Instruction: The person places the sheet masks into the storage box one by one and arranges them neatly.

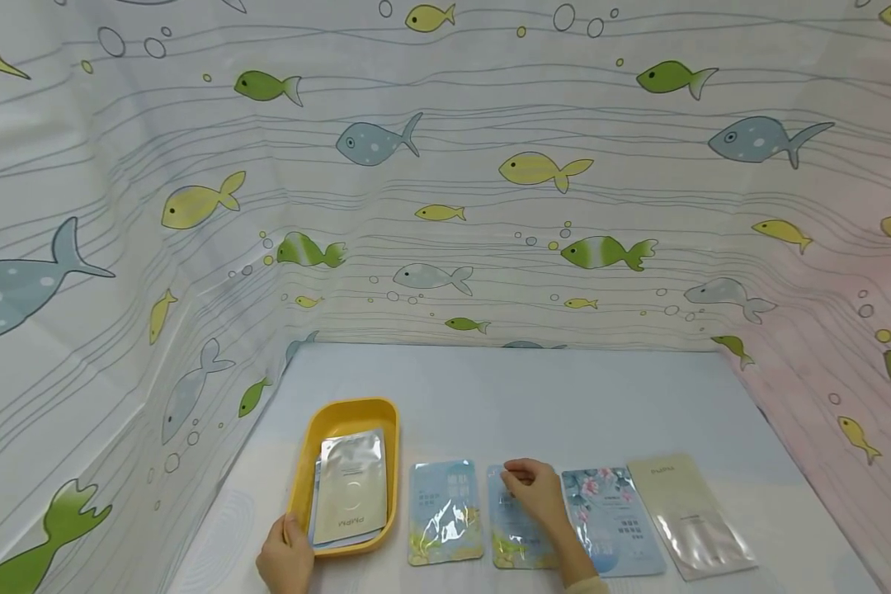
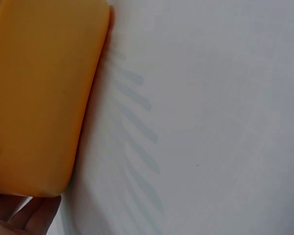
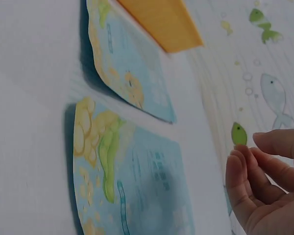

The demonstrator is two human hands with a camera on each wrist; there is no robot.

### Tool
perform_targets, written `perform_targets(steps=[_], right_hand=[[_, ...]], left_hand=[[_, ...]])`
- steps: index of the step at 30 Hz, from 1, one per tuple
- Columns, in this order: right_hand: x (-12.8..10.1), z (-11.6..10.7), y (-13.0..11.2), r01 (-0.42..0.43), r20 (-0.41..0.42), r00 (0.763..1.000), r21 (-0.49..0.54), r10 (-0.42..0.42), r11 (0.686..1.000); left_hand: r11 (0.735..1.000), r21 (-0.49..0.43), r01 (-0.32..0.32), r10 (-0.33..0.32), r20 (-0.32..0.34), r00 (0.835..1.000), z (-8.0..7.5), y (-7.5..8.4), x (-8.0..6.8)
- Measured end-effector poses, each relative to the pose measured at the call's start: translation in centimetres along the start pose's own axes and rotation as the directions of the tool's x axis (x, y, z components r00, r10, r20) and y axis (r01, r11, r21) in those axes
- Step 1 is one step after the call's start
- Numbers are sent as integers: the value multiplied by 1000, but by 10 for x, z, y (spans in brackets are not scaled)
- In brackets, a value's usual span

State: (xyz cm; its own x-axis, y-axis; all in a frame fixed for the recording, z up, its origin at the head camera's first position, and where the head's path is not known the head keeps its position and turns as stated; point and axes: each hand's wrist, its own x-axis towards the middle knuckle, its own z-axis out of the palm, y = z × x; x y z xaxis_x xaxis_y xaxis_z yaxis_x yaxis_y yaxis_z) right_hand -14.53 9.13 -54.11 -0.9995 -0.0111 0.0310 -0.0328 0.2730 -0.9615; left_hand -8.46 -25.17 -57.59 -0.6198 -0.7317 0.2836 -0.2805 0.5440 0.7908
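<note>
My left hand [image 1: 285, 554] grips the near left corner of a yellow tray [image 1: 395, 462], thumb at the rim; in the left wrist view its fingers [image 2: 41, 215] lie against the tray's end. Inside the tray a silver-and-beige sheet mask packet [image 1: 352, 487] lies on top of a bluish one. My right hand [image 1: 538, 495] hovers over a blue sheet mask packet [image 1: 512, 540], second in a row on the table. In the right wrist view its fingers [image 3: 237, 178] are loosely bent, the thumb close to them, with nothing between.
Left of that packet lies a similar blue packet [image 1: 445, 516], beside the tray. To the right are a flowered blue packet [image 1: 616, 524] and a slanted beige-and-silver packet [image 1: 694, 520]. Fish-patterned cloth walls [image 1: 490, 239] enclose the white table [image 1: 520, 396] at the back and sides.
</note>
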Motion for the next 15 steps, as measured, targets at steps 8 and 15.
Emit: perform_targets(steps=[8, 15], right_hand=[[-4, -34, 15, -95, -99, 991, -21, 93, 995], [-13, -67, 22, -135, -168, 980, -205, 101, 969]], left_hand=[[1000, 5, -3, 3, 4, 1000, -2, 0, 1], [1000, 10, 1, -1, 26, 1000, -2, 0, 1]])
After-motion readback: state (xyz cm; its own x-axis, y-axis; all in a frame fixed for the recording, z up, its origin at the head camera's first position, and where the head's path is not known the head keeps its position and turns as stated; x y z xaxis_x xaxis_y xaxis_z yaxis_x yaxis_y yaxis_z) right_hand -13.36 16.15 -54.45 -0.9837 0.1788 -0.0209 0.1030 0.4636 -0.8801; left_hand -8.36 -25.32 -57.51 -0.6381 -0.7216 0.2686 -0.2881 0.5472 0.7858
